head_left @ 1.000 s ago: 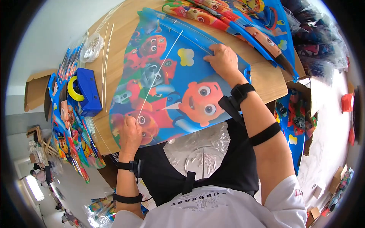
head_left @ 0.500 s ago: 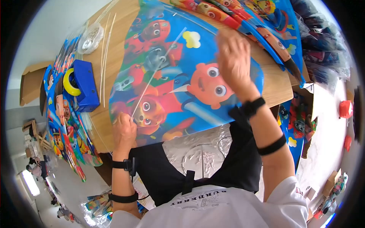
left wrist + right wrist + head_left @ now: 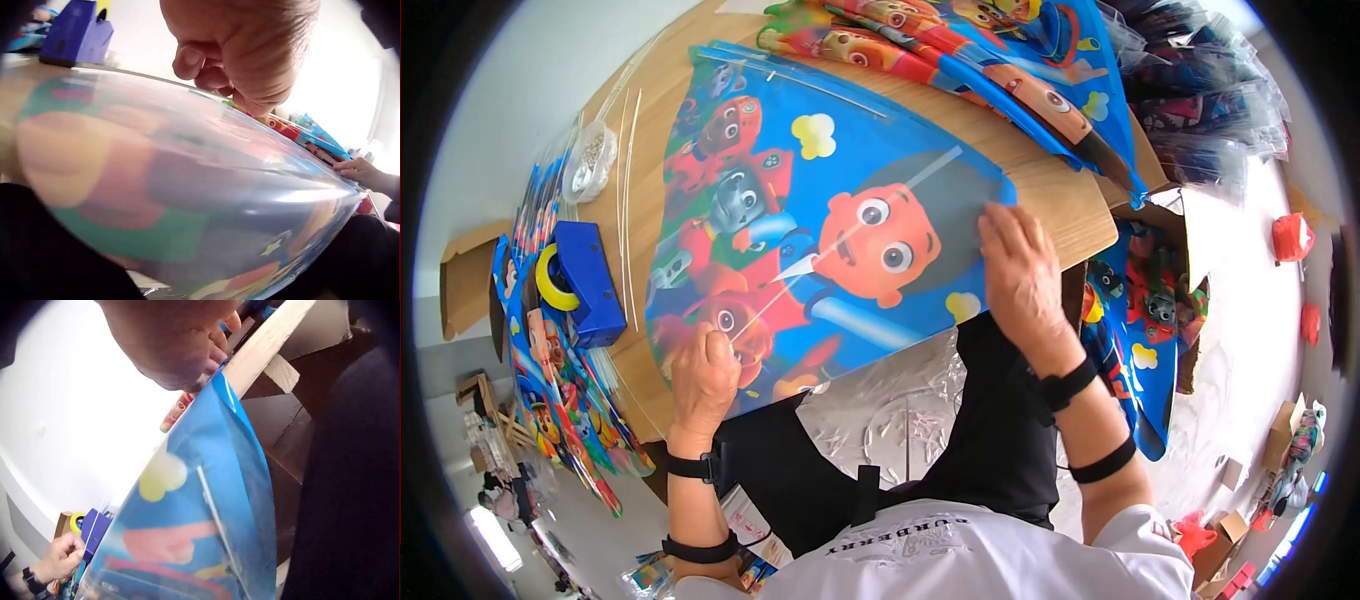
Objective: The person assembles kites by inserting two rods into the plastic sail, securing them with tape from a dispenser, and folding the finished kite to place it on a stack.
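Observation:
A kite-shaped plastic sheet (image 3: 880, 335) printed with cartoon characters lies over the table, its near edge hanging past the table edge. My left hand (image 3: 705, 375) is at its lower left, fingers curled, pinching the near end of a thin white rod (image 3: 840, 240). The rod slants up to the right across the printed face, its far end on the dark hair. At the sheet's right corner, my right hand (image 3: 1025, 275) rests with fingers fairly straight along the edge. In the right wrist view these fingers (image 3: 215, 356) meet the blue corner, partly hidden by the palm.
A blue tape dispenser (image 3: 590, 285) with yellow tape stands at the left, beside loose thin rods (image 3: 628, 200) and a clear tub (image 3: 590, 165). More printed sheets (image 3: 990, 85) lie along the far side. Others hang at the table's left (image 3: 565, 395). Bagged goods (image 3: 1220, 110) are piled at right.
My right hand has left the sheet's upper edge and come down to its right corner. The rod's far end has swung right, while my left hand keeps its near end.

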`<action>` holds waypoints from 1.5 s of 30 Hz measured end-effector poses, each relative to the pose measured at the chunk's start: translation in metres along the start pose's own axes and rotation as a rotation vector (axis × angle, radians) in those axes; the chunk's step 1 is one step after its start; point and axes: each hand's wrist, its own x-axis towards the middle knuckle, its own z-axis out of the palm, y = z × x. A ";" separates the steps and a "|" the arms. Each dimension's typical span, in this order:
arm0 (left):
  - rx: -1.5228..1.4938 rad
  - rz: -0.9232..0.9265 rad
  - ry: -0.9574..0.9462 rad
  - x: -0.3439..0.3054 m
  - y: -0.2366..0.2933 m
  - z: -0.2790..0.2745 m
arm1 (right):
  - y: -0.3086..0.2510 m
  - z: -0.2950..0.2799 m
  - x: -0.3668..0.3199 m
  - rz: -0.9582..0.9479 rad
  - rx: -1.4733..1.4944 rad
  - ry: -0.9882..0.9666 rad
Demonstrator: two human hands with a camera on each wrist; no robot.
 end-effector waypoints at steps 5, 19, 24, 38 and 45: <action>-0.021 0.084 -0.063 0.021 0.000 0.004 | -0.002 0.005 -0.001 0.074 0.269 0.179; -0.094 0.020 -0.023 0.017 -0.010 0.023 | 0.034 -0.011 0.053 0.567 0.427 -0.188; -0.112 0.007 -0.025 0.017 -0.009 0.023 | -0.002 -0.013 0.027 0.599 0.555 0.068; -0.116 0.019 -0.014 0.013 -0.013 0.026 | -0.046 -0.013 -0.025 0.290 0.073 -0.149; -0.087 0.034 0.006 0.009 -0.014 0.027 | 0.013 -0.035 -0.051 0.677 0.589 0.173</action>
